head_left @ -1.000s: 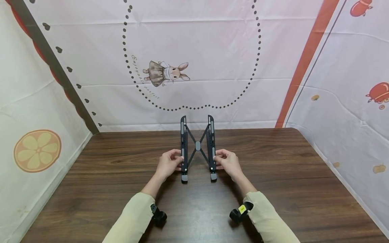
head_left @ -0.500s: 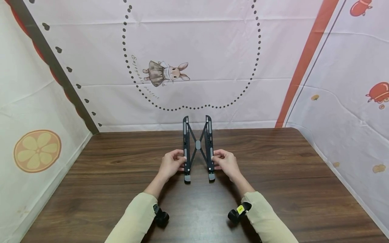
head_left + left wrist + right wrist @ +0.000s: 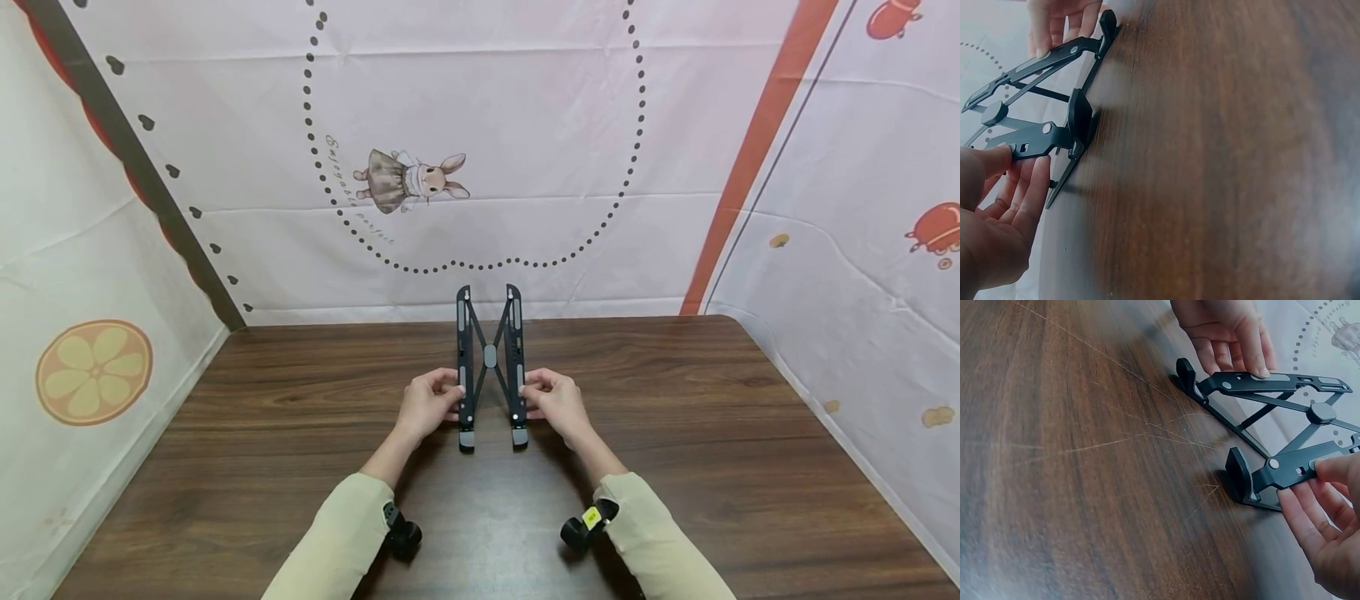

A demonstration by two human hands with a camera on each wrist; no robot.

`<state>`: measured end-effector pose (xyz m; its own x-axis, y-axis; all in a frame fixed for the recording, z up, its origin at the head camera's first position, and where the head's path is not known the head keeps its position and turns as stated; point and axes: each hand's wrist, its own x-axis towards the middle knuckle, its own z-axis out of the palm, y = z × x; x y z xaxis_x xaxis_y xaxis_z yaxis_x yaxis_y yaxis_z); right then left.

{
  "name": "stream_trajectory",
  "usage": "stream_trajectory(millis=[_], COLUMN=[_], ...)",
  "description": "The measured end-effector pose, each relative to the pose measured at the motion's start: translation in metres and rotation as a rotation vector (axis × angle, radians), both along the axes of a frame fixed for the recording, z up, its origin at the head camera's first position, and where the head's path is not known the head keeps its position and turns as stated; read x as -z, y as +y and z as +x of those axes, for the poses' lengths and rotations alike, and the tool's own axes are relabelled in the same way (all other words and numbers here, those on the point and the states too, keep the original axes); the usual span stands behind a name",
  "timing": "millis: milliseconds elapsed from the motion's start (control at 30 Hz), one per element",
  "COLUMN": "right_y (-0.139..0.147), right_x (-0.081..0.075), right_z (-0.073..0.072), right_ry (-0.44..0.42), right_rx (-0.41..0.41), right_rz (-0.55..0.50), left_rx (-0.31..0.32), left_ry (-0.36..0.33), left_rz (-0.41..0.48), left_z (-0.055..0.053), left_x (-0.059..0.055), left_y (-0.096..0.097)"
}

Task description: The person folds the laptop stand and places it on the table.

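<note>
A black folding laptop stand point(image 3: 490, 357) with grey pads stands on the table, its two side rails joined by an X-shaped brace. My left hand point(image 3: 427, 404) pinches the left rail, thumb on top and fingers below, as the left wrist view shows with the hand point(image 3: 1007, 212) close up. On the opposite side my right hand point(image 3: 557, 404) pinches the right rail the same way; in the right wrist view its thumb lies on the rail point(image 3: 1304, 465). Front lips of the stand point(image 3: 1240, 475) point up at the ends nearest me.
The brown wooden table point(image 3: 300, 500) spreads out around the stand. Behind it hangs a white printed cloth point(image 3: 525, 125), and more cloth walls the left and right sides. A small black camera point(image 3: 403, 540) is strapped at each wrist, below pale sleeves point(image 3: 330, 533).
Both hands have moved toward each other, bringing the laptop stand's rails closer together and narrowing its X brace. The grip on each rail stays the same.
</note>
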<state>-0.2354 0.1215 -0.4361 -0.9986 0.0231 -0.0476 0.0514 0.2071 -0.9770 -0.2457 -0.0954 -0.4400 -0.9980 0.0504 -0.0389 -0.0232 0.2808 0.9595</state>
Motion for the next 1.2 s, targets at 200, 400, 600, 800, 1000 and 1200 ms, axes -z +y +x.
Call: stream_trajectory(millis=[200,400,600,800,1000,1200], right_y=[-0.001,-0.003,-0.005,-0.006,-0.010,-0.013], right_x=[0.000,0.000,0.000,0.001,0.002,0.002], right_z=[-0.001,-0.001,-0.003,-0.005,-0.002,-0.001], right_ry=[0.003,0.004,-0.004,-0.006,0.004,0.010], right_rx=[-0.002,-0.008,-0.015,-0.037,-0.016,-0.013], right_rz=[-0.007,-0.010,-0.031,-0.035,-0.017,0.000], left_rx=[0.002,0.006,0.010,0.017,0.026,0.024], left_ry=[0.011,0.016,0.032,0.035,0.029,0.032], left_rz=[-0.001,-0.003,0.013,0.024,0.035,0.014], left_z=[0.000,-0.001,-0.002,-0.001,-0.001,-0.001], left_x=[-0.002,-0.002,0.000,0.000,0.002,0.002], left_y=[0.003,0.004,0.007,0.011,0.017,0.019])
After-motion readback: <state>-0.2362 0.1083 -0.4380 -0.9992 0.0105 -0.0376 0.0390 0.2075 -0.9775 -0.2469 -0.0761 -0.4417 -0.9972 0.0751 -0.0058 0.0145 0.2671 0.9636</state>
